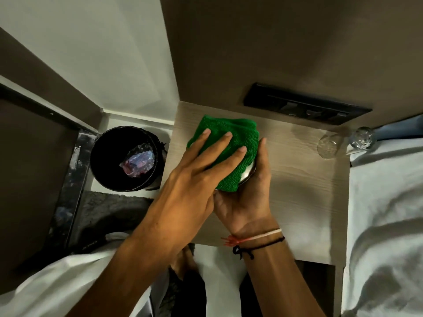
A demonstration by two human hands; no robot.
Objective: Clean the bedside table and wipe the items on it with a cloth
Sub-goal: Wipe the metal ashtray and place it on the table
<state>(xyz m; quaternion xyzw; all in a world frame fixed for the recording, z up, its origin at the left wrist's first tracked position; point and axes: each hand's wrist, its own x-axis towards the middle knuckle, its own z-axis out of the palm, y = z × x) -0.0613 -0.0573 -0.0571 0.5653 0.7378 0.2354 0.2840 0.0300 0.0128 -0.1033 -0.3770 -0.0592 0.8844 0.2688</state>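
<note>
Over the middle of the counter point(304, 193), the left hand point(196, 179) lies flat with fingers spread on a folded green cloth point(231, 143), pressing it down onto a shiny metal vessel point(248, 173), of which only a sliver of rim shows beneath the cloth's near right edge. That grip is apart, the palm and fingers resting on the fabric rather than curled round it. The right hand point(249, 195) cups the vessel from the near side and the right, its grip clamped on the metal, with the thumb reaching up along the cloth's right edge; thread bands circle its wrist. Both hands touch each other at the vessel's near side. Well off to the right of the right grip, two clear glasses point(328, 146) stand at the counter's far right corner, one at the edge of the white bedding point(384, 202). Beyond the hands, a black switch panel point(306, 104) sits in the headboard wall. Left of the left grip, down on the floor, a black bin point(124, 159) holds crumpled plastic.
</note>
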